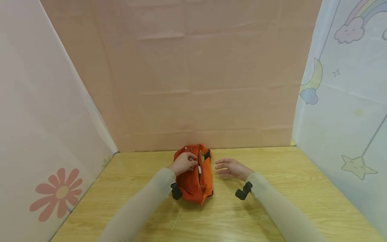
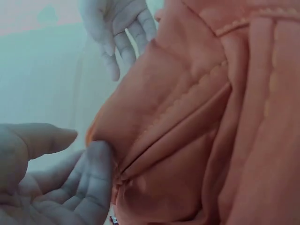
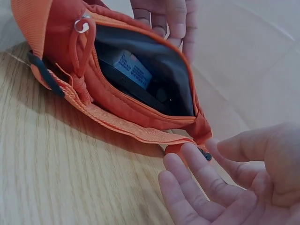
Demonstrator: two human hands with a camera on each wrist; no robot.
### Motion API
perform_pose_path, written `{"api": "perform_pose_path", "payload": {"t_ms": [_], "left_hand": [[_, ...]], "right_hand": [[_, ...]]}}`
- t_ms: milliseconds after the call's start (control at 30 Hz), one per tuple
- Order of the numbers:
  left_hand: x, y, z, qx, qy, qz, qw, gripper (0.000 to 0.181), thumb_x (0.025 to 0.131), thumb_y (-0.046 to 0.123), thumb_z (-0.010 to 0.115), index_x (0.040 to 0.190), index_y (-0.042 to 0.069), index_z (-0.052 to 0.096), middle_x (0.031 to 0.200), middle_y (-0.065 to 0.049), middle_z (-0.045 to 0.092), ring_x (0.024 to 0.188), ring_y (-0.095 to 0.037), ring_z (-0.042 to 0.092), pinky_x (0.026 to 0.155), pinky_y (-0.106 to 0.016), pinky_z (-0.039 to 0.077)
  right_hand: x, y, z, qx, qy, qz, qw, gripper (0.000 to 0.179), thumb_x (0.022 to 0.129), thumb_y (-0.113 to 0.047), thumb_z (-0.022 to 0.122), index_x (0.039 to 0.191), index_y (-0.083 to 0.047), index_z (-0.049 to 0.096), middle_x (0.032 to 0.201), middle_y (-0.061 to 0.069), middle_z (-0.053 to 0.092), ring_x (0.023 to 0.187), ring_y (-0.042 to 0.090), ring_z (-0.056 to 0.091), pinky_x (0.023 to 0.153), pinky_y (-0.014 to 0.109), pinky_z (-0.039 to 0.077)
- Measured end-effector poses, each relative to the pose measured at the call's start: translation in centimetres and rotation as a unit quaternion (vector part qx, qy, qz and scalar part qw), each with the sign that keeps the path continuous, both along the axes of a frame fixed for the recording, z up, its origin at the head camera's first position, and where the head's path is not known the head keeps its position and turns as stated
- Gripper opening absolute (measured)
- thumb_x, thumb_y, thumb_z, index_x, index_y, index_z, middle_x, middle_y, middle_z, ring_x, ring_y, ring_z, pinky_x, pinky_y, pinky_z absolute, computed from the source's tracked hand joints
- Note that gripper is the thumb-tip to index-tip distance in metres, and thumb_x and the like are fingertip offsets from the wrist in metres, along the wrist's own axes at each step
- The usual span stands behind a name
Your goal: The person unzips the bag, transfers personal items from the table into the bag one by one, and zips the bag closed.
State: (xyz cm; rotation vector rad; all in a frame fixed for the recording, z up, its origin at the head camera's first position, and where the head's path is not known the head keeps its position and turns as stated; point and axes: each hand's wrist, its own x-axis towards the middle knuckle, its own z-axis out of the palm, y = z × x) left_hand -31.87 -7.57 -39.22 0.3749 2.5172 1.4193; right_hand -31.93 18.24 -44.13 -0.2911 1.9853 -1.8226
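Observation:
A red-orange waist bag (image 1: 188,185) stands on the table with its zipped mouth gaping. At the rim of that mouth is my left hand (image 1: 183,163); in the left wrist view its fingertips touch the fabric and the thumb stays apart from them. Inside the dark lining, the right wrist view shows a small white box (image 3: 133,70) with blue print and a black object (image 3: 126,89) beside it. My right hand (image 1: 231,169) hovers just right of the bag, fingers loosely spread and holding nothing. In the right wrist view its fingertips are close to the orange strap (image 3: 126,131).
The wooden table (image 1: 260,215) extends on both sides of the bag. A black buckle (image 1: 207,154) sits on the strap at the far end. A peach cloth (image 1: 205,84) hangs behind the table, and pale printed cloths (image 1: 341,117) flank it.

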Motion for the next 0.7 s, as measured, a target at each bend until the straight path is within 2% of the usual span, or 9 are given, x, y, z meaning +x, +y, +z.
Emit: {"api": "perform_pose_path", "payload": {"t_ms": [100,200,300,400,467,533,600,700], "left_hand": [[0.1,0.2,0.0,-0.060,0.011,-0.040,0.9973,0.033,0.096,0.006,0.055,0.126,-0.005,0.057,0.098,-0.011,0.063,0.082,-0.017,0.065,0.075,-0.032,0.056],[0.2,0.3,0.0,-0.131,0.031,-0.075,0.9881,0.033,0.096,0.009,0.056,0.126,-0.003,0.060,0.102,-0.009,0.066,0.083,-0.017,0.065,0.076,-0.032,0.055],[0.4,0.5,0.2,-0.213,0.074,-0.112,0.9677,0.030,0.095,0.013,0.059,0.122,0.002,0.065,0.107,-0.007,0.069,0.091,-0.017,0.065,0.082,-0.034,0.053],[0.6,0.8,0.5,-0.283,0.106,-0.149,0.9415,0.025,0.094,0.016,0.063,0.116,0.006,0.071,0.110,-0.003,0.070,0.099,-0.017,0.065,0.088,-0.034,0.052],[0.7,1.0,0.7,-0.315,0.118,-0.170,0.9264,0.023,0.094,0.018,0.063,0.112,0.009,0.073,0.109,-0.001,0.071,0.102,-0.016,0.064,0.090,-0.033,0.051],[0.8,1.0,0.9,-0.333,0.124,-0.184,0.9167,0.022,0.094,0.019,0.063,0.110,0.010,0.074,0.108,-0.001,0.071,0.102,-0.016,0.064,0.089,-0.033,0.051],[1.0,1.1,1.1,-0.336,0.124,-0.188,0.9144,0.023,0.094,0.019,0.063,0.112,0.010,0.073,0.110,-0.001,0.071,0.103,-0.016,0.064,0.090,-0.033,0.051],[1.0,0.9,1.4,-0.316,0.120,-0.188,0.9223,0.027,0.094,0.019,0.063,0.118,0.008,0.070,0.115,-0.002,0.069,0.105,-0.016,0.064,0.091,-0.034,0.051]], "right_hand": [[-0.1,-0.1,0.0,0.000,-0.002,-0.001,1.0000,0.042,0.104,-0.008,0.035,0.143,0.011,0.035,0.138,0.032,0.044,0.121,0.041,0.053,0.098,0.046,0.048],[-0.1,-0.1,0.0,0.000,-0.004,-0.004,1.0000,0.042,0.104,-0.008,0.035,0.142,0.010,0.036,0.138,0.031,0.045,0.120,0.040,0.054,0.097,0.046,0.048],[-0.2,-0.1,0.1,0.000,-0.006,-0.010,0.9999,0.042,0.104,-0.009,0.035,0.142,0.010,0.037,0.137,0.030,0.046,0.119,0.039,0.055,0.096,0.046,0.049],[-0.2,-0.2,0.2,0.001,-0.011,-0.013,0.9999,0.042,0.104,-0.009,0.036,0.142,0.009,0.036,0.137,0.029,0.047,0.119,0.038,0.056,0.096,0.045,0.049],[-0.2,-0.2,0.2,0.003,-0.015,-0.015,0.9998,0.043,0.104,-0.010,0.037,0.143,0.009,0.036,0.136,0.027,0.048,0.118,0.037,0.057,0.096,0.045,0.049],[-0.2,-0.2,0.2,0.005,-0.017,-0.015,0.9997,0.044,0.104,-0.010,0.037,0.144,0.009,0.035,0.136,0.026,0.048,0.118,0.036,0.057,0.097,0.044,0.049],[-0.2,-0.2,0.3,0.005,-0.018,-0.015,0.9997,0.044,0.104,-0.010,0.038,0.144,0.009,0.034,0.136,0.026,0.049,0.117,0.035,0.058,0.096,0.044,0.049],[-0.2,-0.1,0.4,0.005,-0.017,-0.013,0.9998,0.045,0.104,-0.011,0.038,0.144,0.010,0.034,0.136,0.026,0.048,0.116,0.034,0.058,0.095,0.044,0.050]]}}
